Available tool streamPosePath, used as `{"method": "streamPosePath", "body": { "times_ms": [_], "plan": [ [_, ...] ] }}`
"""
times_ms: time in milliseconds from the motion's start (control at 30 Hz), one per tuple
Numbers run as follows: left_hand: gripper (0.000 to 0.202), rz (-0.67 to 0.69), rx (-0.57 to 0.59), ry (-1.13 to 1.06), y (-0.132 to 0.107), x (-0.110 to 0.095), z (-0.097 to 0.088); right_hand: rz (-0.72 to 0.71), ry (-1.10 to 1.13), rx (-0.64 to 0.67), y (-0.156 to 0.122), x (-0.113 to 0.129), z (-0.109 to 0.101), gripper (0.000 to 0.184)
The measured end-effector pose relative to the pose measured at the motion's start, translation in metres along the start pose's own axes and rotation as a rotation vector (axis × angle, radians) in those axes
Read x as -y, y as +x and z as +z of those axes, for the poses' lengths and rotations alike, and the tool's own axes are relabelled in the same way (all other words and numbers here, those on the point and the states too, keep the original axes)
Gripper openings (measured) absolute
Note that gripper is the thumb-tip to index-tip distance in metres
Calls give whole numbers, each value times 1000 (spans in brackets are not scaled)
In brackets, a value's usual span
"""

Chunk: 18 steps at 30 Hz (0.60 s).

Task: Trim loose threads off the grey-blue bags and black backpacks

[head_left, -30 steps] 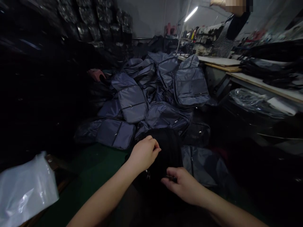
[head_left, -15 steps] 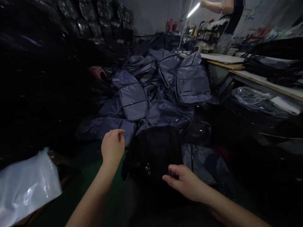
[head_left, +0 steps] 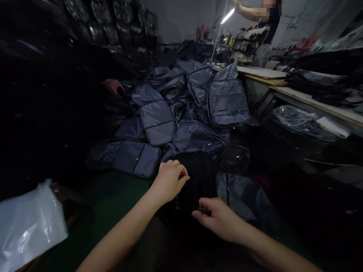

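Observation:
A black backpack (head_left: 200, 170) stands before me at the lower middle, with metal zipper pulls (head_left: 177, 206) on its front. Over its upper left part is my left hand (head_left: 172, 179), its thumb and fingertips pinched together; whatever they hold, if anything, is too small to see. My right hand (head_left: 211, 215) is closed around a small dark tool (head_left: 204, 210) at the bag's lower right front. Only a short piece of that tool shows, so its kind is unclear. Past the bag lies a heap of blue-grey lined bags (head_left: 159, 122).
A clear plastic sheet (head_left: 31, 226) lies at the lower left. Worktables (head_left: 314, 100) run along the right, with dark bags on top and a plastic-wrapped bundle (head_left: 303, 122) below. Another person (head_left: 266, 34) stands by sewing machines at the back. Wrapped black packs (head_left: 107, 22) are stacked at the back left.
My left hand has moved right, from beside the black backpack to over its front. My right hand stays nearly in place with the small dark tool. The view has shifted slightly.

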<state>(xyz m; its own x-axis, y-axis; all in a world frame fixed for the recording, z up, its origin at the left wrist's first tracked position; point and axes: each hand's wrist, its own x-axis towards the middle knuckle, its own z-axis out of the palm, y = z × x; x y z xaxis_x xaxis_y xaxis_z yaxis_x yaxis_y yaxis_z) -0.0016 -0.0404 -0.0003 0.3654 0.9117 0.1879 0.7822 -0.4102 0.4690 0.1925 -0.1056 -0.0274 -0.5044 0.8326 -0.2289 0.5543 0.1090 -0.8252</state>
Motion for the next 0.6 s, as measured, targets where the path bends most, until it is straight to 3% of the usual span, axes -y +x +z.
{"method": "streamPosePath", "body": {
  "times_ms": [200, 333, 467, 533, 600],
  "plan": [
    [9, -43, -63, -93, 2, 2, -3, 10, 54, 28, -1, 0, -1, 27],
    [8, -187, -270, -56, 7, 31, -16, -7, 83, 20, -1, 1, -1, 28],
    [9, -343, -455, 157, 11, 59, -32, -16, 90, 15, -2, 1, -1, 30],
    [13, -304, -468, 230, 10, 57, -34, -13, 90, 16, -2, 2, -2, 30],
    [16, -174, -411, 204, 7, 43, -30, -17, 92, 12, -1, 2, -2, 28]
  ]
}}
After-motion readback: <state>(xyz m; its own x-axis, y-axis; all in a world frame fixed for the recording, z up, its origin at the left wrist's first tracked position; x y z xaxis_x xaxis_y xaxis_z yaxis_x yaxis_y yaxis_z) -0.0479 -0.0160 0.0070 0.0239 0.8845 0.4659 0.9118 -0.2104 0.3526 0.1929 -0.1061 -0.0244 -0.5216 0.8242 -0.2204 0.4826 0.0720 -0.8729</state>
